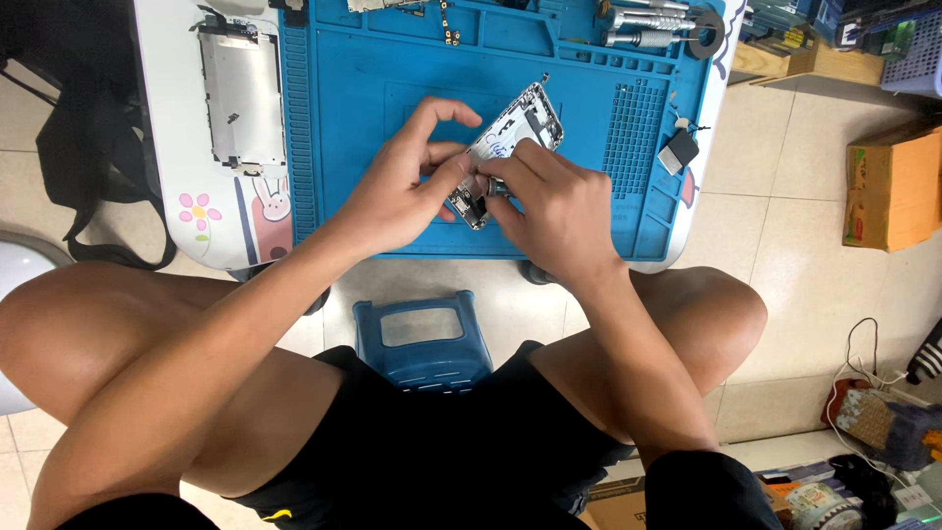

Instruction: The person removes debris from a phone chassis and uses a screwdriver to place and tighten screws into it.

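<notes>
Both hands meet at upper centre of frame over the blue repair mat. Left hand pinches the opened phone chassis at its lower end; right hand pinches a small part against it. Detached screen panel lies upper left.

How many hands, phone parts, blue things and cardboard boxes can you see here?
Hands: 2, the left hand and right hand, both on the opened phone frame.
Phone parts: 2, that frame and the metal screen plate.
Blue things: 2, the blue work mat and blue stool.
Cardboard boxes: 1, the cardboard box.
Total: 7
</notes>
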